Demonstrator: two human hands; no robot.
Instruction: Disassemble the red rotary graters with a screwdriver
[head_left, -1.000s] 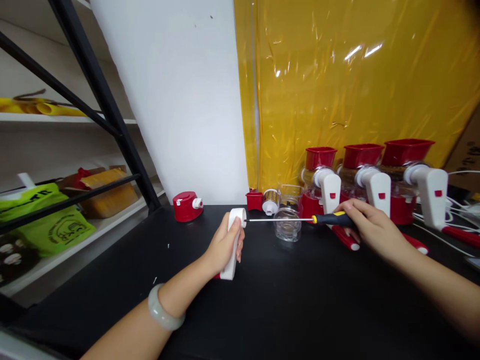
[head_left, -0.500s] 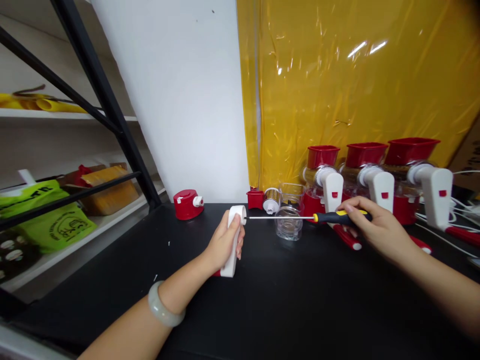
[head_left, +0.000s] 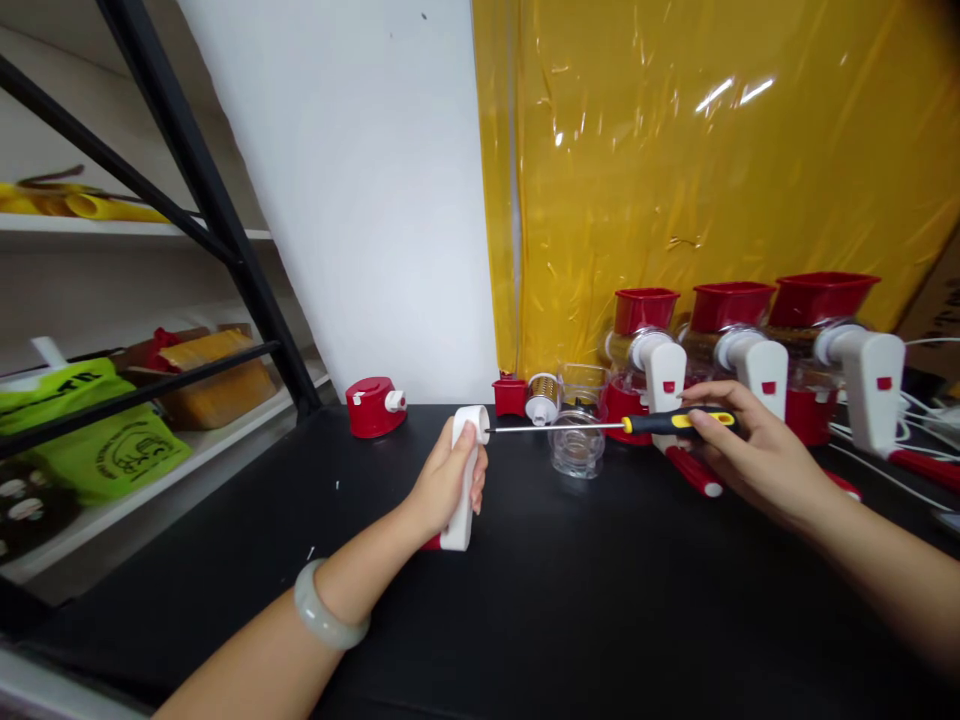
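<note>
My left hand (head_left: pixel 444 482) is wrapped round a white crank handle (head_left: pixel 460 520) with a red grip at its lower end, mostly hidden. The crank's round white socket faces right. A screwdriver (head_left: pixel 667 423) with a black and yellow handle lies level, its long shaft reaching left to the socket's opening. My right hand (head_left: pixel 750 450) pinches the screwdriver's handle between thumb and fingers. Behind the shaft stands a clear plastic cup-like part (head_left: pixel 576 455). Whether the tip touches a screw inside cannot be made out.
A red round base (head_left: pixel 375 408) sits at the back left. A small red hopper (head_left: pixel 510 396) and a metal grater drum (head_left: pixel 542 398) stand at the back. Several assembled rotary graters line the right, one with a red hopper (head_left: pixel 825 296). A black-framed shelf (head_left: pixel 217 230) borders the left.
The screwdriver's handle has rolled and risen slightly, showing more yellow. My right fingers have loosened and shifted on it. The left hand keeps its hold on the crank handle.
</note>
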